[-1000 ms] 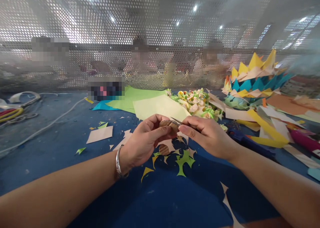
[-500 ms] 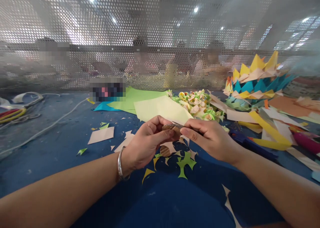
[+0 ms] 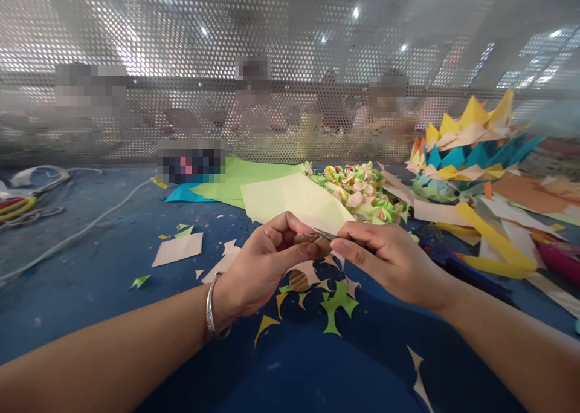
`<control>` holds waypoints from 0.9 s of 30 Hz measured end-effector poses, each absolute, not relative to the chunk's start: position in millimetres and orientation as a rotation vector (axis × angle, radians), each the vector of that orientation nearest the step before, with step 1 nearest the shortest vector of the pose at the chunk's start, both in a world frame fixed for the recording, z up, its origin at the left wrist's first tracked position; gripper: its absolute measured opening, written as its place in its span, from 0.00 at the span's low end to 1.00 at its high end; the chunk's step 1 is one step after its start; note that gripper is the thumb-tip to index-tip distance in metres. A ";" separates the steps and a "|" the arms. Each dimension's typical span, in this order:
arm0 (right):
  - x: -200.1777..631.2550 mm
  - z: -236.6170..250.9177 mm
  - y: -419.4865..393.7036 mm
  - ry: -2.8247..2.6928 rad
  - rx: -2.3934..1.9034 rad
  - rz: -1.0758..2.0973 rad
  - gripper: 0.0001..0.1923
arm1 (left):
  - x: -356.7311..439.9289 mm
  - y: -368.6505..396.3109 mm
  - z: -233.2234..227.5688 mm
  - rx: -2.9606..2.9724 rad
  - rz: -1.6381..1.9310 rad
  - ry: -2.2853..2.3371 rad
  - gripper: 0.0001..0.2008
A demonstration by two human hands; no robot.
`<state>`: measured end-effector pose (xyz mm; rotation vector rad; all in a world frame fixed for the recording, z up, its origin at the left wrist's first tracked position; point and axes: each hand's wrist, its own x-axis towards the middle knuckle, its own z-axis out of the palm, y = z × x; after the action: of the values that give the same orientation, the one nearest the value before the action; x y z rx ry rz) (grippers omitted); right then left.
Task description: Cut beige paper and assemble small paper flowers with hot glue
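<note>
Pinching a small brown paper piece [image 3: 312, 241] between both hands, I am keeping it lifted just above the middle of the blue tabletop [image 3: 104, 268] so I can see its edge. My left hand [image 3: 265, 265] is closing thumb and curled fingers on its left end to steady it; my right hand [image 3: 389, 259] is gripping the other end, and a thin dark point is sticking out between my fingertips there. I cannot tell whether that point is a blade, a tool tip or a fold of the piece, since my fingers are covering most of it. Under my hands, green and yellow scraps [image 3: 335, 301] are lying where they dropped, beside a second brown disc [image 3: 299, 280]. A pale yellow sheet [image 3: 294, 201] is sitting just behind, toward the far edge, with folded paper flowers [image 3: 362, 192] next to it. Scissors [image 3: 20, 207] at the left edge are being cut off by the frame.
</note>
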<state>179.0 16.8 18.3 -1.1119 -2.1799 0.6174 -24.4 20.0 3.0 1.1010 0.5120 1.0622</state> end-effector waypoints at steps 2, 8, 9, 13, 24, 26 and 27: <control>179.5 18.6 17.5 -2.175 -1.112 0.638 0.21 | -24.3 20.0 2.3 1.104 1.060 0.534 0.09; 179.7 17.5 18.5 -2.141 -1.133 0.642 0.21 | -24.9 23.2 0.5 1.137 1.074 0.563 0.09; 179.7 17.8 18.6 -2.120 -1.138 0.629 0.21 | -25.0 23.6 0.1 1.147 1.059 0.576 0.09; 181.6 21.0 20.0 -2.044 -1.157 0.552 0.23 | -23.6 18.7 -0.7 1.239 0.873 0.645 0.10; 186.4 22.1 24.6 -2.113 -1.241 0.433 0.20 | -26.3 3.5 10.5 2.272 0.564 0.892 0.12; 186.6 22.3 24.7 -2.134 -1.257 0.420 0.21 | -27.6 4.9 10.6 2.348 0.514 0.906 0.14; 187.0 22.4 25.1 -2.150 -1.266 0.422 0.21 | -27.9 4.9 10.5 2.369 0.456 0.923 0.16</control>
<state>187.0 25.1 22.4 -1.2656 -2.1501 0.4219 -27.9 4.9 10.5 2.3694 0.9234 0.4564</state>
